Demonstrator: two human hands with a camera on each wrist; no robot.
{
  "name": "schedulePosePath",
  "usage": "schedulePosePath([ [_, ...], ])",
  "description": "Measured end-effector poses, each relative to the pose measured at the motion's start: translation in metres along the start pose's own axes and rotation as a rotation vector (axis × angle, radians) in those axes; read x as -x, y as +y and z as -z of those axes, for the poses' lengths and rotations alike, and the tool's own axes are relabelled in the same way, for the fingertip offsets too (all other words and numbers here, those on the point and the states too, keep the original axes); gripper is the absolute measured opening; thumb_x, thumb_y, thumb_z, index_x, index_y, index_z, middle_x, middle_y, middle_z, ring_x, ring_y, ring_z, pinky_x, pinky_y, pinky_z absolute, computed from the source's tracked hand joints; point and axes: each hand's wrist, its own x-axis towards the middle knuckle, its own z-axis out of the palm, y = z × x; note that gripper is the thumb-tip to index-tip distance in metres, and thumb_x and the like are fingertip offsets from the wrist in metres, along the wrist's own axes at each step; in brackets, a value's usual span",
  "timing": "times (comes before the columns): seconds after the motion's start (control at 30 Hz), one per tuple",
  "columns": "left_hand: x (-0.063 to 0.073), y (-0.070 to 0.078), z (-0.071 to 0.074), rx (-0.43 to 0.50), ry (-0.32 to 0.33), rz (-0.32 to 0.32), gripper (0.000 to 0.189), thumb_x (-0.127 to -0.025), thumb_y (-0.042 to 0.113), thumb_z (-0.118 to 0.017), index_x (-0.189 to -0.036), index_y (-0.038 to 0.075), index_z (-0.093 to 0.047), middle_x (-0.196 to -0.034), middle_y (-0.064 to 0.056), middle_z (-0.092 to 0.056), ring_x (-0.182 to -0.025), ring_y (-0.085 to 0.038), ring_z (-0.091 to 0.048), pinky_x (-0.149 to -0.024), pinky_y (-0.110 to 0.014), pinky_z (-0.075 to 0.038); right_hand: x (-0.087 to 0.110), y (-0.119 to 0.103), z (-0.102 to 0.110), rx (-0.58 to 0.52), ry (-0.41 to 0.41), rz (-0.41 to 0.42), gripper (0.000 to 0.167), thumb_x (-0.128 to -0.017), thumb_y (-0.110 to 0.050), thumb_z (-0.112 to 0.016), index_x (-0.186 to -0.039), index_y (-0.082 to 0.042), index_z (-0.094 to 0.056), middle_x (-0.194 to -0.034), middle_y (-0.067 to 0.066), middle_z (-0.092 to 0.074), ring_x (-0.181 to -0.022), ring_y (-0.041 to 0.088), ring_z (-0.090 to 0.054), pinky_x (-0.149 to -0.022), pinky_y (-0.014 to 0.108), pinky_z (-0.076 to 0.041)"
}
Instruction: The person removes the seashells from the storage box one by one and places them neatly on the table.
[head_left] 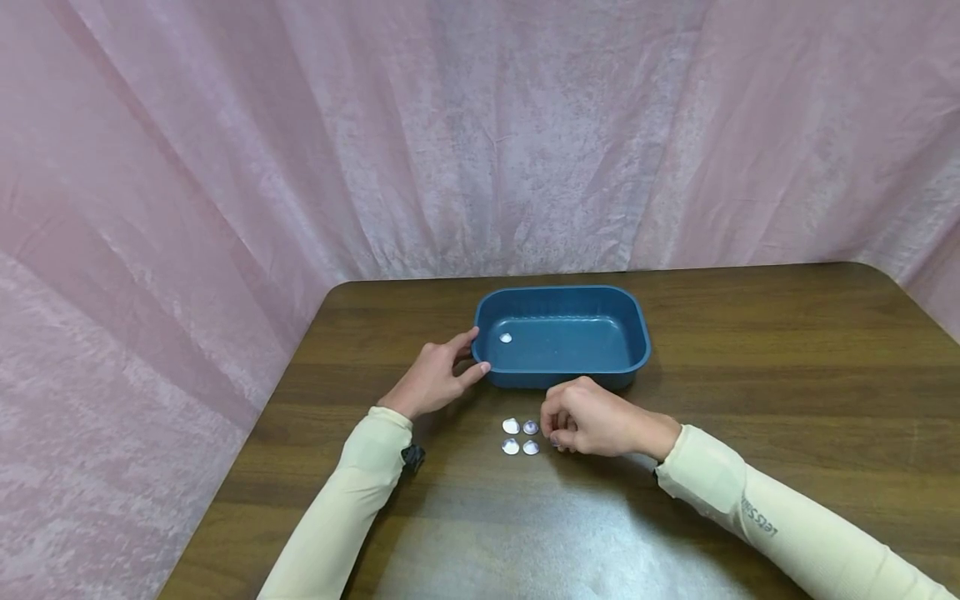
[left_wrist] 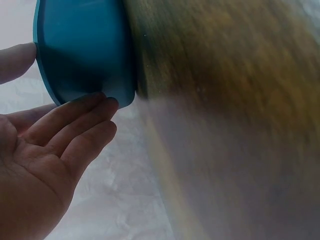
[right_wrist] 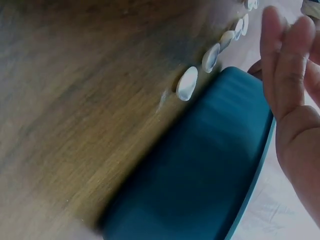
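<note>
In the head view my left hand (head_left: 435, 375) rests at the left end of a blue plastic basin (head_left: 558, 382). In the left wrist view its fingers (left_wrist: 75, 120) lie loosely bent against the basin's outer wall. One white shell (head_left: 506, 338) lies inside the basin. Several small white and purplish shells (head_left: 511, 426) lie in rows on the table before it. My right hand (head_left: 596, 419) is low beside their right end, fingers bent; a small purplish bit shows under the thumb. The right wrist view shows fingers (right_wrist: 280, 65) near shells (right_wrist: 187, 83), but no clear hold.
The brown wooden table (head_left: 787, 358) extends to both sides and in front of the basin. Behind it hangs a pink velvety curtain (head_left: 525, 150). A dark wrist strap (head_left: 412, 457) shows at the left sleeve.
</note>
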Motion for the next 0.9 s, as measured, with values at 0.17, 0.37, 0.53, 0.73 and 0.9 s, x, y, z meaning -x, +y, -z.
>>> schedulePosePath([
  [0.17, 0.0000, -0.0002, -0.0004, -0.009, 0.007, -0.001, 0.071, -0.099, 0.039, -0.063, -0.155, 0.004, -0.037, -0.142, -0.019, -0.060, -0.131, -0.029, -0.060, -0.109, -0.046, -0.049, 0.0006, -0.0010, -0.0025, -0.003, -0.019, 0.003, 0.015, -0.085, 0.004, -0.070, -0.078, -0.009, -0.071, -0.076, -0.004, -0.061, -0.061, -0.008, -0.059, -0.059, 0.013, -0.052],
  [0.37, 0.0002, -0.0006, -0.0005, -0.019, 0.006, 0.005, 0.071, -0.099, 0.039, -0.062, -0.156, 0.005, -0.036, -0.142, -0.018, -0.060, -0.131, -0.028, -0.060, -0.109, -0.045, -0.049, 0.0006, 0.0005, -0.0045, 0.094, -0.002, 0.072, 0.013, -0.085, -0.001, -0.074, -0.079, -0.013, -0.075, -0.071, -0.008, -0.061, -0.065, -0.008, -0.048, -0.061, 0.013, -0.045],
  [0.53, 0.0000, 0.0000, 0.0001, -0.012, 0.008, 0.007, 0.071, -0.099, 0.039, -0.062, -0.156, 0.006, -0.036, -0.142, -0.018, -0.060, -0.132, -0.027, -0.060, -0.110, -0.045, -0.049, -0.0004, 0.0015, -0.0058, 0.115, 0.012, 0.090, 0.014, -0.082, -0.001, -0.075, -0.077, -0.014, -0.074, -0.070, -0.009, -0.064, -0.063, -0.008, -0.049, -0.059, 0.012, -0.045],
  [0.73, -0.0003, 0.0006, 0.0000, -0.007, 0.008, 0.004, 0.070, -0.099, 0.038, -0.063, -0.155, 0.005, -0.037, -0.142, -0.018, -0.060, -0.132, -0.027, -0.060, -0.110, -0.045, -0.049, -0.0027, 0.0018, -0.0079, 0.164, -0.017, 0.020, 0.017, -0.080, -0.002, -0.075, -0.073, -0.017, -0.071, -0.068, -0.012, -0.066, -0.063, -0.008, -0.052, -0.060, 0.012, -0.046],
  [0.9, -0.0001, 0.0003, 0.0000, -0.013, 0.007, 0.001, 0.070, -0.099, 0.039, -0.062, -0.155, 0.006, -0.036, -0.141, -0.018, -0.061, -0.131, -0.027, -0.060, -0.109, -0.044, -0.049, -0.0039, 0.0000, -0.0093, 0.211, -0.014, -0.026, 0.020, -0.079, -0.003, -0.076, -0.070, -0.019, -0.069, -0.064, -0.014, -0.064, -0.061, -0.006, -0.053, -0.057, 0.013, -0.045],
])
